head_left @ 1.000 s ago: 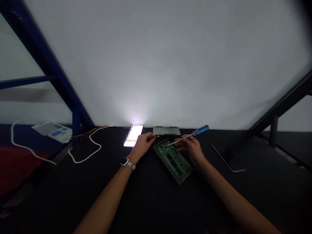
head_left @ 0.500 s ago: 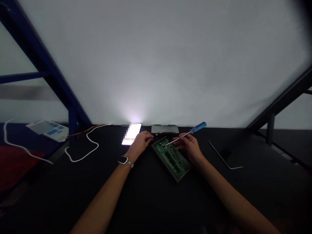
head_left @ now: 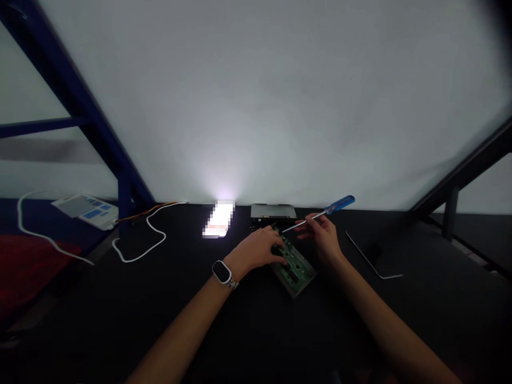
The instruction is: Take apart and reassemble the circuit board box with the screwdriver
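Green circuit board [head_left: 298, 266] lies centre, nearer than the grey metal panel [head_left: 273, 210]. Left hand [head_left: 260, 249] covers the board's far-left end; can't tell if gripping. Right hand [head_left: 325, 238] pinches blue-handled screwdriver [head_left: 340, 204], tip near left hand: slip could jab it or scratch board.

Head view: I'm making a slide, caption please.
Left hand over a green circuit board, right hand holding a blue-handled screwdriver.

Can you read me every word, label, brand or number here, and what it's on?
None can be read.
Bright screen: blocked out into squares.
White sheet with blue patches: too small and blurred.
Green circuit board: any markings too small.
Screwdriver: no legible lettering.
Watch: dark face, nothing legible.
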Demonstrator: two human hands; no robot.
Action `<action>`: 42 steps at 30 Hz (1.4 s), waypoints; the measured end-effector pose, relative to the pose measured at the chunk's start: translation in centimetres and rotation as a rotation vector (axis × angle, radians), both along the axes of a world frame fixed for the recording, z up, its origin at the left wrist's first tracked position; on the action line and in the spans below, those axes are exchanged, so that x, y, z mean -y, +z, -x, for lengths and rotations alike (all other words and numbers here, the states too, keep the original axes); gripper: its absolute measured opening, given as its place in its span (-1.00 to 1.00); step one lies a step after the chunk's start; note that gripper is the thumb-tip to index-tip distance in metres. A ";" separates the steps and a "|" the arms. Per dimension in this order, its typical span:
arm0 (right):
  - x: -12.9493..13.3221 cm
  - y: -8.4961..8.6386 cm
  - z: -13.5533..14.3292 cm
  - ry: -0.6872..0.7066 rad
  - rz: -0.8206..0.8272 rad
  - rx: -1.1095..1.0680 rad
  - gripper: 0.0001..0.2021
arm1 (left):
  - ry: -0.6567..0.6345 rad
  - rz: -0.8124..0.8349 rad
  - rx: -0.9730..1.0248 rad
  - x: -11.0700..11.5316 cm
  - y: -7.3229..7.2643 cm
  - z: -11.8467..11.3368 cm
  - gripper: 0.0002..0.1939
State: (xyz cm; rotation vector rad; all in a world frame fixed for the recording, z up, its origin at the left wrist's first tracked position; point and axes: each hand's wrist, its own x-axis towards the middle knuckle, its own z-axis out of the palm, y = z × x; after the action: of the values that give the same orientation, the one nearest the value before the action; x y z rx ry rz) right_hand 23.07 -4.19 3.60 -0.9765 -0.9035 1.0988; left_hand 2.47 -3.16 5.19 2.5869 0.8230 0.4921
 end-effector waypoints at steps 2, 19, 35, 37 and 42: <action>0.0 -0.1 0.0 0.003 -0.004 0.010 -0.67 | -0.015 0.004 -0.026 -0.2 -0.2 -0.3 -0.75; -0.2 0.3 -0.5 -0.072 -0.129 0.113 -0.66 | 0.064 -0.074 -0.156 -0.1 -1.0 -1.5 -0.69; 0.2 -0.7 0.9 -0.088 -0.164 0.174 -0.65 | 0.332 -0.023 0.138 -1.3 -1.5 2.6 -0.86; 0.2 -0.7 1.1 -0.082 -0.168 0.179 -0.65 | 0.325 -0.107 0.121 -2.2 -1.6 3.8 -0.76; 0.2 -0.7 1.5 -0.064 -0.161 0.179 -0.67 | 0.204 -0.121 0.004 -4.2 -1.9 3.6 -0.70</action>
State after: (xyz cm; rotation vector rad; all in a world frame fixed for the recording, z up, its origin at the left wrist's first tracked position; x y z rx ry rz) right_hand 21.62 -4.43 2.92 -0.9736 -1.0812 0.8797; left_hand -1.18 1.09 3.32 2.6221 1.0937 0.6230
